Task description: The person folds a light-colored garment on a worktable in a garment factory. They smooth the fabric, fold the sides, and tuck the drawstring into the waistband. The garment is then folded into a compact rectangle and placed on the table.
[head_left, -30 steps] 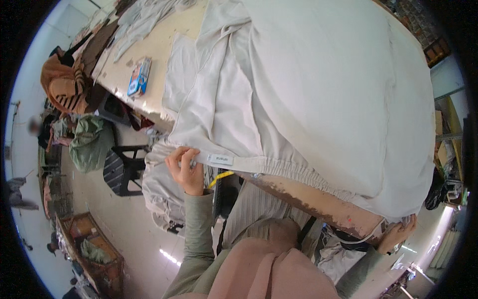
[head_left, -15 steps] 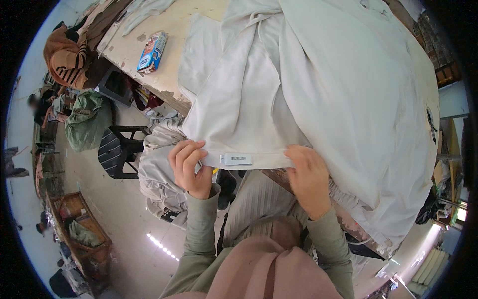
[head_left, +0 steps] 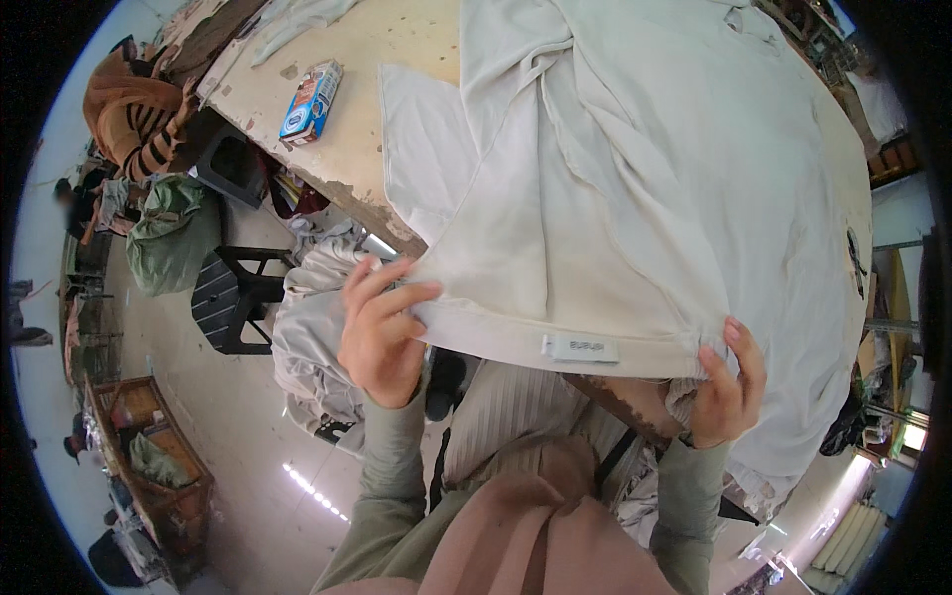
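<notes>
Waistband (head_left: 486,337) held pinched — left hand (head_left: 382,342) and right hand (head_left: 727,397) nearly closed on it, well apart, forearms (head_left: 395,446) angled forward.

two hands grip cloth in the middle of the frame: one left hand (head_left: 383,337) and one right hand (head_left: 727,392). between them run one waistband (head_left: 486,332) and one white label (head_left: 580,348). there is one worktop (head_left: 407,45), with one blue carton (head_left: 311,102) at upper left. the left side has one black stool (head_left: 220,300), one green sack (head_left: 174,248) and one co-worker (head_left: 131,111). several pale rolls (head_left: 843,540) at lower right are too small to count surely.
</notes>
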Motion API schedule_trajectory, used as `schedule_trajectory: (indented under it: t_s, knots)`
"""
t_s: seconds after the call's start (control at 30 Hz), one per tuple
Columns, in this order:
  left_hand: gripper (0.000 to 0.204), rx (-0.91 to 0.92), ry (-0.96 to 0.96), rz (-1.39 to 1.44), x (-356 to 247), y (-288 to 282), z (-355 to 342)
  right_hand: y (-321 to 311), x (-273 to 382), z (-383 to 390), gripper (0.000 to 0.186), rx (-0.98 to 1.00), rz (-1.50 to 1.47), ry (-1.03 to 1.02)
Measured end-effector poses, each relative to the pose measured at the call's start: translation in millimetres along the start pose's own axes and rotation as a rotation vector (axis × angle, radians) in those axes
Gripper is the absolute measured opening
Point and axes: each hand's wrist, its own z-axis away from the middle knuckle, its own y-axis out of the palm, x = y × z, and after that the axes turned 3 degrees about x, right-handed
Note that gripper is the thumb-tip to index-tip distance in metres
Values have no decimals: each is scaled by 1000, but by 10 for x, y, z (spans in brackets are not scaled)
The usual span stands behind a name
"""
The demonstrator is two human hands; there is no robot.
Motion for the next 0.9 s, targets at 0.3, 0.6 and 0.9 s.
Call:
schedule_trajectory:
  t_s: [0.3,0.6,0.9]
  knots:
    - [34,380,-1146,1111,-62,-96,-328,-305,-336,-107,22,393,-966,1039]
    - [16,294,-974,896,-180,-43,-625,-439,-373,-130,25,438,-936,980]
    - [13,195,-813,724,389,58,-905,-430,-519,116,25,389,-481,644]
